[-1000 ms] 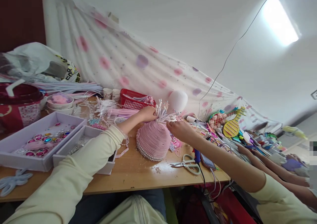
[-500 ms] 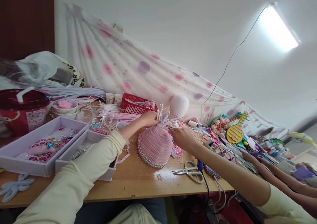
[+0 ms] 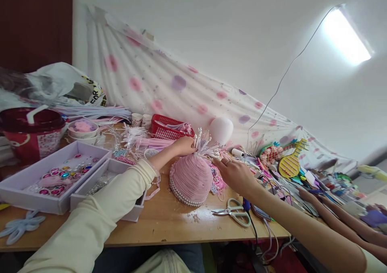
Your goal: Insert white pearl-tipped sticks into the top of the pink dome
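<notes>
Drawn outward from the top of the pink dome (image 3: 191, 176), the right hand (image 3: 237, 174) now hangs just beside it, a little farther off than half a second ago, while the left hand (image 3: 185, 145) stays at the pearl-tipped stems (image 3: 201, 142). Left fingers look pinched on these stems where they rise from the dome's crown, probably to keep the loose bunch upright and steady. Right fingers are curled with the tips toward the crown; whether they grip a thin strand, I cannot tell.

The dome sits on the wooden tabletop (image 3: 169, 226) between the two arms, its pearl trim (image 3: 189, 202) running round the lower edge, likely set there so both hands meet over its top. Open scissors (image 3: 238, 213) lie near the table's front edge, apparently for quick reach. Loose jewels (image 3: 65, 175) are kept inside a lilac tray (image 3: 59, 204), whose walls should stop them rolling away.

On the plastic bag (image 3: 48, 79), black capitals on a patterned band read "FOR"; any other lettering is unclear. Printing on the red lidded cup (image 3: 22, 144) is too small to read.
</notes>
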A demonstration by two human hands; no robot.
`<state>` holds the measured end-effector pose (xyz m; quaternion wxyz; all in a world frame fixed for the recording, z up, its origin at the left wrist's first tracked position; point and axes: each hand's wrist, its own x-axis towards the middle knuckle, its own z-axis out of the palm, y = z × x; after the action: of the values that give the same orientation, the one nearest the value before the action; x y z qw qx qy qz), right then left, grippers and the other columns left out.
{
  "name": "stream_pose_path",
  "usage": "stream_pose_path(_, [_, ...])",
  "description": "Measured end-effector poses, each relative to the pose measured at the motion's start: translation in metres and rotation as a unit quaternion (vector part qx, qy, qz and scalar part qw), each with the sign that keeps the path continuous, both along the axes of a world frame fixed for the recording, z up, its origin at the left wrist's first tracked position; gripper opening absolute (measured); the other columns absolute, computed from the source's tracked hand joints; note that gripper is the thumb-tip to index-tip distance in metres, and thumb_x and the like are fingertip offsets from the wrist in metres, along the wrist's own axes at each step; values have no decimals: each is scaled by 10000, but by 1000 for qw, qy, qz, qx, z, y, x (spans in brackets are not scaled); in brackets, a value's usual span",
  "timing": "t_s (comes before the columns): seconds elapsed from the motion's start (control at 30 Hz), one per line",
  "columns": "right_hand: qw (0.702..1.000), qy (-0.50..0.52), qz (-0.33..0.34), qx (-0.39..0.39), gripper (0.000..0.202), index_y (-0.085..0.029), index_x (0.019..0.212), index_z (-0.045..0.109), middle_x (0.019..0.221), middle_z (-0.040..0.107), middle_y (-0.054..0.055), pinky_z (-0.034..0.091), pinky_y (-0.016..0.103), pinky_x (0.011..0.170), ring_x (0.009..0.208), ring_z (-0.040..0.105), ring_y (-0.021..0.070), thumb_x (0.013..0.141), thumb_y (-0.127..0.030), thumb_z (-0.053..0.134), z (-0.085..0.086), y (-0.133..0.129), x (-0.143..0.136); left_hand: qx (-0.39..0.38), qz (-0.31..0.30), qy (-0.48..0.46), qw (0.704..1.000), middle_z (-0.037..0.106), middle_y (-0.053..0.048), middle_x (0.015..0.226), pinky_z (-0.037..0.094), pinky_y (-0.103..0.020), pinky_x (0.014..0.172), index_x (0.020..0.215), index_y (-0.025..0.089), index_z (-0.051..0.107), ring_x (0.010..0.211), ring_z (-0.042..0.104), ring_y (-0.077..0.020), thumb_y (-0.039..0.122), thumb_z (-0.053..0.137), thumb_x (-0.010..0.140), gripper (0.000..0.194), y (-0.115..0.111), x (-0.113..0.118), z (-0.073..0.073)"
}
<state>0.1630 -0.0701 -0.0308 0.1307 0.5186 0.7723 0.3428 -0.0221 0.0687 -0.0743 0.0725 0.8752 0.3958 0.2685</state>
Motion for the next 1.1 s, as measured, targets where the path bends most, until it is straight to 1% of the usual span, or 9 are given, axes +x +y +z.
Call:
stream_pose_path(0.1, [999,19,-19,41,350,-216,1191,636,874,702,86,262,281,540,789,631,187,954,-176,382,0,-12,3,1,-3,-2,1000,741,-123,922,492,-288,745,881,150,738,876,684,-245,285,517,796,273,2,1,-1])
stream_pose_path(0.2, [996,40,-41,66,345,-235,1193,627,923,694,83,258,281,539,828,626,192,960,-182,379,-6,-19,2,3,-6,-3,1000,740,-136,931,490,-297,762,874,145,741,905,681,-261,295,517,800,279,4,2,-2])
stream_pose_path(0.33, [995,54,-68,42,329,-225,1147,629,914,691,85,277,282,546,831,639,191,967,-182,357,-12,-15,-4,3,-3,-4,1000,740,-138,919,492,-291,748,870,144,739,894,685,-260,305,530,798,274,5,3,-4])
stream_pose_path(0.53, [995,61,-76,-3,309,-192,1139,595,888,714,92,316,269,576,824,669,199,929,-125,378,-12,9,-18,6,-1,-6,1000,739,-141,916,492,-306,746,853,144,733,887,684,-267,287,517,801,265,4,2,-3])
stream_pose_path(0.67, [994,50,-92,-39,255,-186,1057,607,853,723,92,295,267,553,779,681,204,925,-149,391,-14,19,-22,-2,-3,-11,1000,739,-132,912,488,-300,740,857,148,731,876,682,-262,284,528,794,253,0,1,-1])
stream_pose_path(0.8, [993,42,-76,-78,242,-190,1055,591,847,724,83,259,272,529,743,682,210,911,-144,402,-11,24,-19,-10,-6,-15,1000,739,-130,899,486,-301,752,848,141,730,864,681,-261,262,533,785,240,-3,0,2])
stream_pose_path(0.87, [994,43,-64,-79,230,-180,1029,589,834,719,87,241,275,517,728,681,210,920,-153,389,-8,26,-16,-10,-4,-16,1000,738,-133,897,486,-305,754,840,138,730,863,680,-264,268,533,789,242,-4,-1,2])
stream_pose_path(0.97, [994,57,-67,-60,236,-163,1000,583,797,707,92,230,278,507,704,677,203,937,-158,356,-6,27,-14,-8,-3,-15,1000,739,-131,900,487,-301,752,851,142,730,864,682,-262,284,542,791,243,-2,0,2])
stream_pose_path(1.1, [993,53,-87,-58,227,-161,1050,568,826,709,104,274,262,522,730,678,204,932,-143,375,-10,24,-17,-8,-4,-14,1000,741,-123,924,489,-297,754,871,153,732,890,680,-258,295,547,796,245,0,0,1])
